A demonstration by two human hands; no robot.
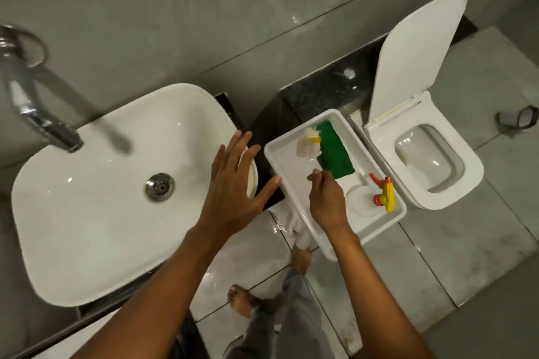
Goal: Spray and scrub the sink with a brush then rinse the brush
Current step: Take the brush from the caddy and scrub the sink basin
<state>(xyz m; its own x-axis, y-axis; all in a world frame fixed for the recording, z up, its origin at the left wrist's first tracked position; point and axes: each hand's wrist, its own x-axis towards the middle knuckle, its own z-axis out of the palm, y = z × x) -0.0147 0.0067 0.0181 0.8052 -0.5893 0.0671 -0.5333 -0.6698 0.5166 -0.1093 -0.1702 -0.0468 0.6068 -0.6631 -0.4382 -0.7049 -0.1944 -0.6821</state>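
A white rectangular sink with a metal drain fills the left of the view, under a chrome tap. To its right a white tray holds a brush with white bristles and a yellow collar, a green cloth, and a spray bottle with a yellow and red trigger head. My right hand is over the tray, its fingers closed on the brush handle. My left hand hovers open, fingers spread, over the sink's right rim.
A white toilet with its lid raised stands right of the tray, against a black stone ledge. My bare feet stand on wet grey floor tiles below. A grey tiled wall rises behind the sink.
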